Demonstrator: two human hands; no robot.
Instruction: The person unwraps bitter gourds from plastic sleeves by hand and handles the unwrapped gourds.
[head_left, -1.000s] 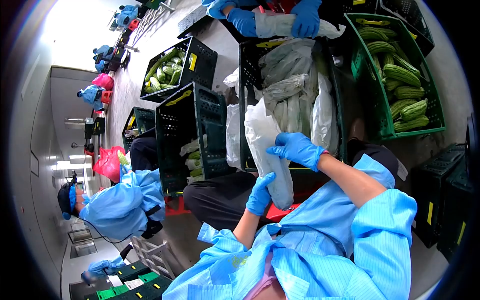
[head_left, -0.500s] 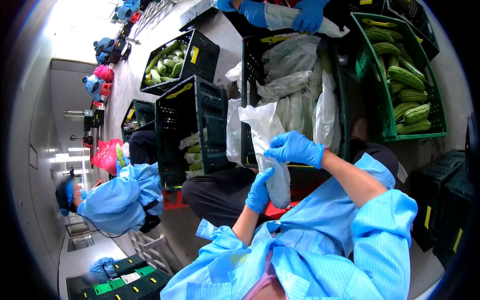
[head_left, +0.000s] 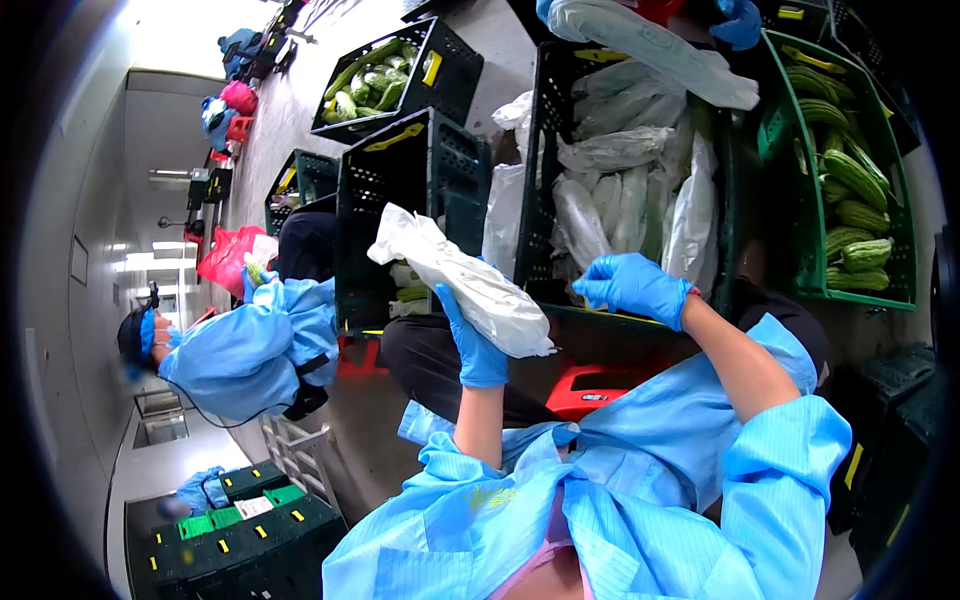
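My left hand [head_left: 470, 338] grips a long gourd wrapped in white plastic [head_left: 462, 282], tilted with its loose bag end up and to the left. The gourd inside is hidden by the wrap. My right hand [head_left: 632, 287], fingers curled together, hovers at the near edge of a dark crate [head_left: 620, 318]; whether anything small is between the fingertips is hidden. Inside that crate lie several wrapped gourds [head_left: 630, 205]. Both hands wear blue gloves.
Across the crate, a co-worker's gloved hand [head_left: 738, 22] is near another wrapped gourd [head_left: 650, 50]. A green crate [head_left: 785, 140] of ridged gourds stands right; a dark crate [head_left: 465, 160] stands left. A red stool [head_left: 585, 393] is below. Another person [head_left: 250, 345] sits left.
The wrapped gourd has swung left and up in my left hand, its bag now folded around it. My right hand has let go and moved right. The co-worker's gourd has shifted over the crate.
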